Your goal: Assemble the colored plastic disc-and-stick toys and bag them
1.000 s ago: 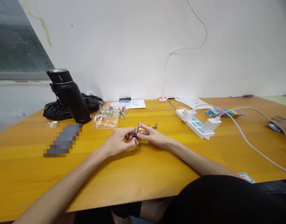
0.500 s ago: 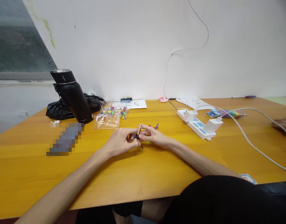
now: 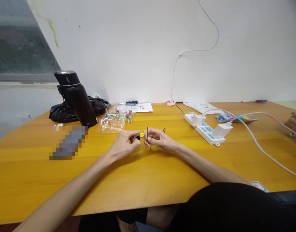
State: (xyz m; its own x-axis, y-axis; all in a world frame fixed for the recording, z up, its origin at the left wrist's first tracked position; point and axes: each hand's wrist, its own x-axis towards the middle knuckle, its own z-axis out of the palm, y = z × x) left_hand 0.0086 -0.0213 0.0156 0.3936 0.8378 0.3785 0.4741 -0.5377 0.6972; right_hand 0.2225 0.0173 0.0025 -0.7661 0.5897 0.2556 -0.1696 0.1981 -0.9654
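Observation:
My left hand [image 3: 125, 144] rests on the yellow wooden table [image 3: 138, 174] with its fingertips pinched on a small black piece [image 3: 138, 137]. My right hand [image 3: 157, 140] is just to its right, pinching a thin black stick [image 3: 149, 138] that stands nearly upright. A narrow gap separates the two hands. Small yellow [image 3: 141, 135], blue and red [image 3: 163, 130] and green [image 3: 154, 146] bits lie on the table around my right hand.
A clear bag of coloured sticks [image 3: 112, 120], a black flask [image 3: 76, 98] and a black bag [image 3: 65, 112] stand at the back left. A white power strip [image 3: 205, 129] with chargers and cables lies at the right. Another person's hand [image 3: 294, 124] is at the far right edge.
My hands were together on the stick and the black piece. They have now drawn apart, the left keeping the black piece, the right the stick.

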